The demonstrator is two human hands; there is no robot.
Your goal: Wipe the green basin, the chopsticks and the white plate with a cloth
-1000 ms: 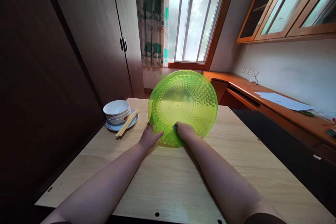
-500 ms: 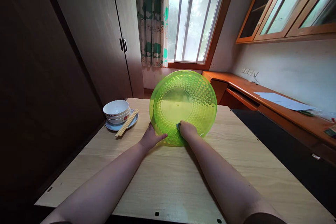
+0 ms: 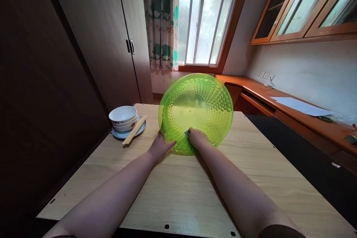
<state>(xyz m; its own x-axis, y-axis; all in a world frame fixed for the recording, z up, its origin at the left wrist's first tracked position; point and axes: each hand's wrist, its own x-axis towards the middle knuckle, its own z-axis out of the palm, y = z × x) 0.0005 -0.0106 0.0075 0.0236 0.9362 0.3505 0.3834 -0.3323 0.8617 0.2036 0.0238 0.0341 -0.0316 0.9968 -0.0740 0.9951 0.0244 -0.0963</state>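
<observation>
I'm viewing round green translucent basin [image 3: 219, 98] leaning over tabletop [image 3: 167, 193], open face toward me; left hand [image 3: 161, 147] clamping lower-left rim; right hand [image 3: 197, 138], nearer centre, pinching bluish scrap [image 3: 186, 134] at lower inner wall.

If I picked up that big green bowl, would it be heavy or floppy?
Probably neither. The green basin looks like see-through plastic, so likely light. It looks unbent by the left hand, so probably stiff. On edge, something that round might roll.
</observation>
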